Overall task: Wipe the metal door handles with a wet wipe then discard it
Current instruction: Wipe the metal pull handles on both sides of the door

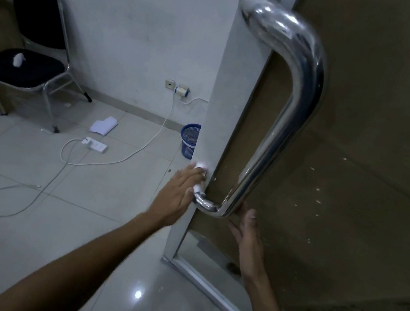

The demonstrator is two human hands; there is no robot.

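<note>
A large polished metal door handle [285, 109] fills the upper right of the view, a curved bar fixed to the edge of a door [379, 146] whose panel is covered in brown. The bar runs from about twelve o'clock down to its lower bend near the centre of the frame, where it turns back toward the door's pale frame.

The left hand [178, 194] reaches in from seven o'clock and presses a white wet wipe [200, 167] against the door edge at the handle's lower mount — its fingers are curled around the wipe, bits of which show above and below the knuckles. The right hand [245, 232] comes up from five o'clock and sits just under the handle's lower bend, fingers straight and relaxed, thumb up, fingertips touching or nearly touching the bar; which of the two I cannot tell. It holds nothing.

Toward nine o'clock stands a dark padded chair [26, 49] with a metal frame, a small white crumpled thing [18, 60] lying on its seat. On the tiled floor [27, 207] near it lie a folded white cloth [104, 125] and a white power strip [95, 144], whose cable loops across the tiles. A second white cord runs from it up to a wall socket [181, 90]. A blue mesh bin [189, 140] stands against the wall just left of the door edge — partly hidden by it.
</note>
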